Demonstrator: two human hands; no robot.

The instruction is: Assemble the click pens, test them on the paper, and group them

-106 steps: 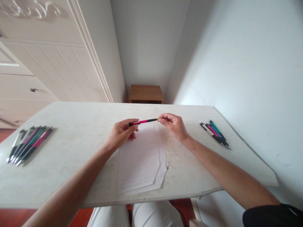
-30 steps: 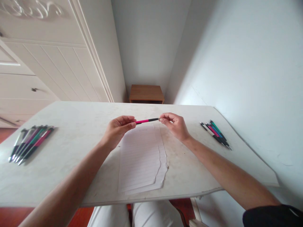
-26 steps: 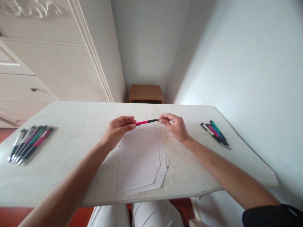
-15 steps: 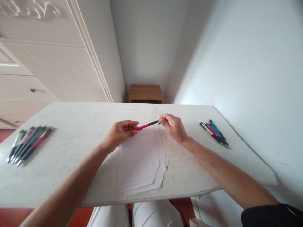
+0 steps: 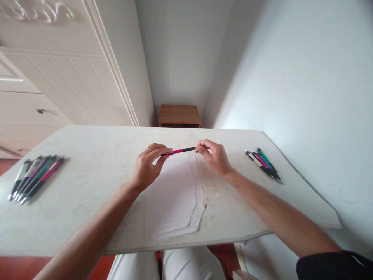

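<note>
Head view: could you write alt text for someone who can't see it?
A person's left hand and right hand hold a slim pink-and-black pen near the far end of torn-edged white lined paper on a scuffed white table. A fan of multicoloured pens lies at left, another multicoloured bunch at right.

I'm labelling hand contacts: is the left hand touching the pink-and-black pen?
Touching. The head view shows the left hand pinching the pink-and-black pen, which passes between thumb and fingertips.

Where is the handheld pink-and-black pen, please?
At the head view's centre, the pink-and-black pen is between the left hand and right hand, near the white lined paper.
</note>
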